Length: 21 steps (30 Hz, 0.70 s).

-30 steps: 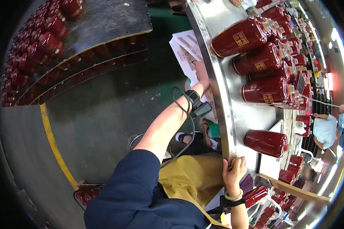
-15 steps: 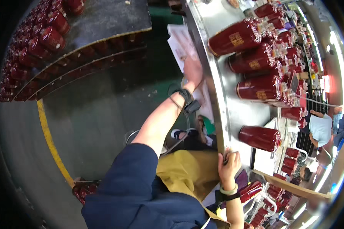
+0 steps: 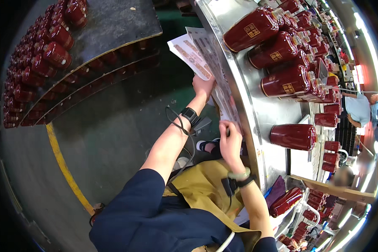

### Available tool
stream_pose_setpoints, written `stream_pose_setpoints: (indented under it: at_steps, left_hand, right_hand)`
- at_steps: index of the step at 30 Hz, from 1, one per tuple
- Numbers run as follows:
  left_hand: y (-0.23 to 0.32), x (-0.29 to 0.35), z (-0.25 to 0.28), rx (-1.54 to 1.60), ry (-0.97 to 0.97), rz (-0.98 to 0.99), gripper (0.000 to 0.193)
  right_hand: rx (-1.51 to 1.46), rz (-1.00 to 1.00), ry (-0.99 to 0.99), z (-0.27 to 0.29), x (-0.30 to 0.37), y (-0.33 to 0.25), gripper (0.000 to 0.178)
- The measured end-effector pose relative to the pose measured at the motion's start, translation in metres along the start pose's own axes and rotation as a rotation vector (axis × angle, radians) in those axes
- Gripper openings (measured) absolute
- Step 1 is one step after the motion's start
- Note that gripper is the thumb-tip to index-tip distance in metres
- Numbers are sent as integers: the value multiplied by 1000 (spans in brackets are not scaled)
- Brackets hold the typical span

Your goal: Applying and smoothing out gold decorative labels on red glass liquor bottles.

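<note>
My left hand (image 3: 203, 87) is closed on a stack of printed sheets (image 3: 190, 51), held beside the metal table's edge. The white front sheet carries orange-brown print, and greyish, glossy sheets (image 3: 216, 59) lie along the table side. My right hand (image 3: 231, 140) is at the sheets' near end, fingers curled. Whatever is between those fingers is hidden. On the metal table (image 3: 248, 90) to the right, dark red glass bottles (image 3: 277, 53) with gold square labels stand in a group. A single red bottle (image 3: 294, 137) stands nearer, apart from them.
At the far left, a dark-topped rack (image 3: 113, 25) carries many red bottles (image 3: 56, 54). A yellow line (image 3: 65, 168) crosses the floor. Another red bottle (image 3: 286, 201) is right of my right forearm, beside purple cloth (image 3: 276, 191). A person in light blue (image 3: 357, 110) is farther right.
My right hand has left the table edge and moved left to the sheets' near end. My left hand has drawn slightly back and left, bringing the sheets out from beside the table.
</note>
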<state>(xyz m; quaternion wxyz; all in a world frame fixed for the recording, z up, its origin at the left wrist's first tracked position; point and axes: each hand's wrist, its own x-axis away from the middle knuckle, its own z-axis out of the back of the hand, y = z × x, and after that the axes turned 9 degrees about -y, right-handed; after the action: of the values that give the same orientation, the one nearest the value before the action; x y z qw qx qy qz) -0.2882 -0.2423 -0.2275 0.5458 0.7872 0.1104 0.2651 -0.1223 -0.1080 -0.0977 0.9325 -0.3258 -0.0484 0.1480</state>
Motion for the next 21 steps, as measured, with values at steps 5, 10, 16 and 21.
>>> stream_pose_setpoints:
  at_steps: [5, 10, 16, 21]
  left_hand:
    - [-7, 2, 12, -165, -28, -10, 43]
    - [-17, 7, 29, -82, -91, -21, 39]
    - [0, 62, 45, -35, -88, 6, 28]
    - [26, 102, 126, 359, -155, 28, 49]
  right_hand:
    - [-9, -104, 214, -46, -61, 70, 25]
    - [131, -162, 65, -61, -78, 85, 24]
    - [263, -249, -12, -73, -96, 125, 26]
    - [-11, -216, 140, -80, -78, 119, 32]
